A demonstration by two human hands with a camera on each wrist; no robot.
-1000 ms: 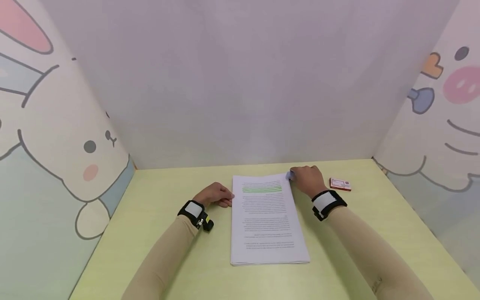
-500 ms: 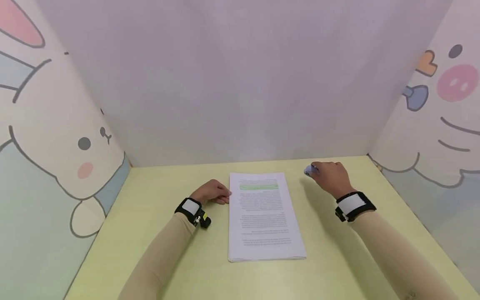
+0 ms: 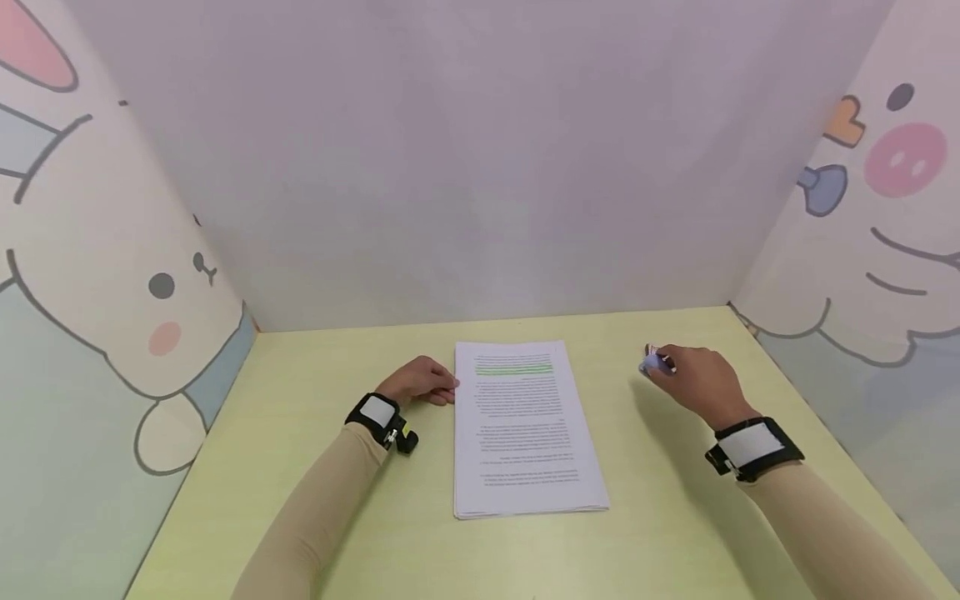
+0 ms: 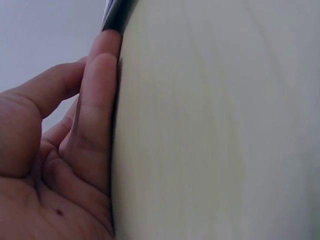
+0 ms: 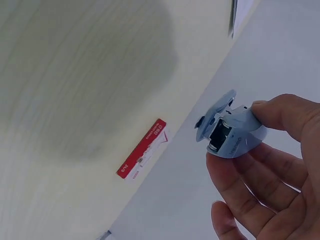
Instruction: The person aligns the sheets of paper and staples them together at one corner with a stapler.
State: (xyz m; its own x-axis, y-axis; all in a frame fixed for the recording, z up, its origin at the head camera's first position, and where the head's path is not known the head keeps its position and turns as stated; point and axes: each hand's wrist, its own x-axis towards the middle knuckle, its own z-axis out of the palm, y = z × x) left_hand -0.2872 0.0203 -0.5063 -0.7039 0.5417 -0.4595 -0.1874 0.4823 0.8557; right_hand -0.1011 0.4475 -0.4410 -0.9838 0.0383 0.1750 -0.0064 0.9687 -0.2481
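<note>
A stack of printed paper (image 3: pixel 525 442) lies on the table, with green highlighted lines near its far end. My left hand (image 3: pixel 420 382) pinches its left edge between thumb and index finger. In the left wrist view the fingertips (image 4: pixel 105 60) meet the stack's edge, and the contact is partly hidden. My right hand (image 3: pixel 701 383) is lifted above the table, right of the stack. Between its thumb and fingers it grips a small light-blue stapler (image 5: pixel 235 132), whose two arms stand apart in the right wrist view.
A red and white staple box (image 5: pixel 144 150) lies on the pale table (image 3: pixel 360 533) near the right hand; in the head view that hand mostly hides it. A plain wall (image 3: pixel 480 167) borders the table's back, and panels with cartoon animals stand at both sides.
My right hand has left the stack's far right corner and moved right with the stapler, now above the staple box. The left hand stays at the stack's left edge.
</note>
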